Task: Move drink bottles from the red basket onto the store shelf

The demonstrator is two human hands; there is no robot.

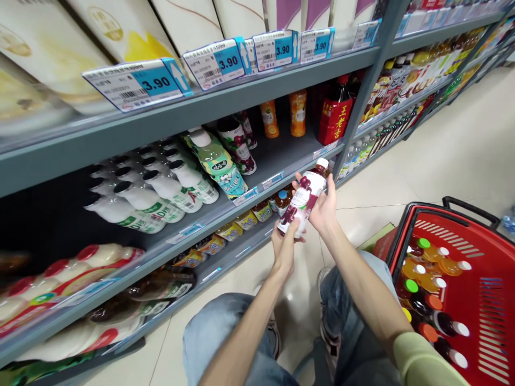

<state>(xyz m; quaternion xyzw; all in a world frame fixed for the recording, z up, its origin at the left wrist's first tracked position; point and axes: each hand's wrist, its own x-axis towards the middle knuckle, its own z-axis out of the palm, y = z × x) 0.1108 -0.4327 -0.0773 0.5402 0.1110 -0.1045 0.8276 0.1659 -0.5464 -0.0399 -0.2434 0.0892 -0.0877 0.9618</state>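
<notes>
A juice bottle (pixel 302 201) with a white cap and a dark-fruit label is tilted between my two hands, in front of the shelf. My left hand (pixel 286 244) is closed round its lower end, thumb across the label. Near the cap, my right hand (pixel 324 206) grips the upper side. The far fingers of both hands are partly hidden behind the bottle. Similar dark-fruit bottles (pixel 238 145) stand on the middle shelf, beside a green-and-yellow bottle (pixel 219 163).
To my right is a red shopping basket (pixel 475 300) holding several drink bottles. White bottles (pixel 148 198), orange juice bottles (pixel 298 113) and a red pack (pixel 336 115) stand on the middle shelf. A grey upright (pixel 364 80) divides the shelving. Price tags line the shelf edges.
</notes>
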